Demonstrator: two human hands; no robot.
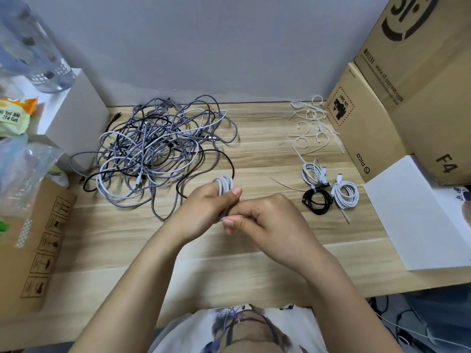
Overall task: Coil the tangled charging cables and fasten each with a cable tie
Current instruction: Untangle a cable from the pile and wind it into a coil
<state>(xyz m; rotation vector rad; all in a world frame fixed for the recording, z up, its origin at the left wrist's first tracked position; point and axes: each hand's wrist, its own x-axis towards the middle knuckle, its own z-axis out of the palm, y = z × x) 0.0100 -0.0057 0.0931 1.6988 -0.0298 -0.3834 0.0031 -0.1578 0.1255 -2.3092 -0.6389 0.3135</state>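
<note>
Three coils [328, 189] tied, parked at 3 o'clock. Fourth, a white coil [224, 185], gripped in my left hand [206, 207]; right hand [265, 215] pinches at it, tie not visible. Tangle [158, 149] at 10 o'clock remains; spare ties [312, 123] at 1 o'clock.
</note>
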